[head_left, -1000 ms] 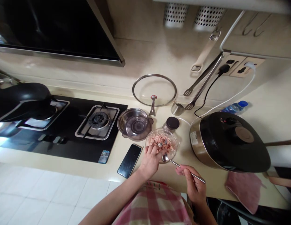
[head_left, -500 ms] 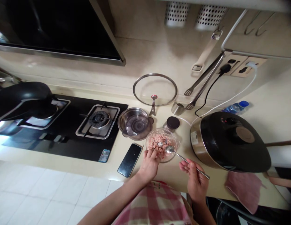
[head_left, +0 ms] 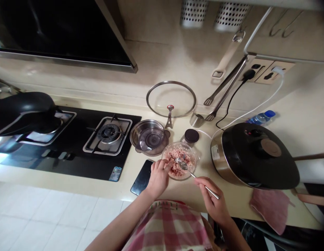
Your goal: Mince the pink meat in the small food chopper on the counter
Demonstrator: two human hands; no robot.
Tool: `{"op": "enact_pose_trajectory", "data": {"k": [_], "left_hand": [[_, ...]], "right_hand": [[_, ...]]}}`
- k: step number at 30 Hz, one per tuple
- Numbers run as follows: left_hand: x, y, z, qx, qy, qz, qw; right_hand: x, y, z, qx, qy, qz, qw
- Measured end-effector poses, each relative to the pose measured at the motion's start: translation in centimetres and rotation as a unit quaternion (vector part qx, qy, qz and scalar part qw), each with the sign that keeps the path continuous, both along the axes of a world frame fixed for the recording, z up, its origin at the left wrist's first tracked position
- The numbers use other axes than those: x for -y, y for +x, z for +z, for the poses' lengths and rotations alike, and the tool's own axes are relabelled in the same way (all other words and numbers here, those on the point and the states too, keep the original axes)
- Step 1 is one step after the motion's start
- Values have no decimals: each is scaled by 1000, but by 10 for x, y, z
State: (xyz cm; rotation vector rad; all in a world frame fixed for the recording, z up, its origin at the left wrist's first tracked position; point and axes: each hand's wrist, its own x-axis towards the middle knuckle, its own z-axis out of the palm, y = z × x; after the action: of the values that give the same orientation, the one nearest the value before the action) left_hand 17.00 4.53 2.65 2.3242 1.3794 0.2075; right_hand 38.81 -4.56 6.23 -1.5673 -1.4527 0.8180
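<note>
A clear bowl [head_left: 195, 164] on the counter holds pink minced meat [head_left: 175, 169], with a small pale piece near its middle. My left hand [head_left: 159, 176] grips the bowl at its left rim, its fingers bent over the edge. In my right hand [head_left: 212, 198], fingers closed on the handle, is a metal spoon [head_left: 201, 182]. The spoon's head rests in the mince near the bowl's centre. Just behind the bowl stands a jar with a dark lid [head_left: 191, 136].
Left of the bowl lie a dark phone [head_left: 141, 181], partly under my left hand, and a steel pan [head_left: 134, 134] with a tinted plastic lid [head_left: 154, 139] in it. A rice cooker [head_left: 256, 157] stands right. A glass lid [head_left: 170, 113] leans on the wall; the gas hob [head_left: 75, 164] is further left.
The spoon's head has moved left, deeper into the mince, and my right hand has shifted left with a changed grip. My left hand has slid slightly left and up along the bowl's rim.
</note>
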Motion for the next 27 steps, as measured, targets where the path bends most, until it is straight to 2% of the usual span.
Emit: {"op": "enact_pose_trajectory", "data": {"k": [3,7,11,14,18,24,27], "left_hand": [[-6,-10,4,6,1,6,1000],[0,-12,2,11,35,-54,998],[8,-5,-8,0,82,-137,987],[8,-1,-16,-12,94,-166,982],[-2,4,-19,-55,90,-168,980],[-4,14,-11,-89,97,-127,983],[1,20,-10,-74,89,-156,981]], "right_hand": [[-8,4,10,75,28,100,992],[-17,5,18,117,34,153,981],[-19,4,21,110,24,157,981],[-17,4,21,100,19,151,983],[-13,7,19,94,13,141,985],[-10,9,18,91,-24,131,987],[-11,7,21,87,-23,132,987]]}}
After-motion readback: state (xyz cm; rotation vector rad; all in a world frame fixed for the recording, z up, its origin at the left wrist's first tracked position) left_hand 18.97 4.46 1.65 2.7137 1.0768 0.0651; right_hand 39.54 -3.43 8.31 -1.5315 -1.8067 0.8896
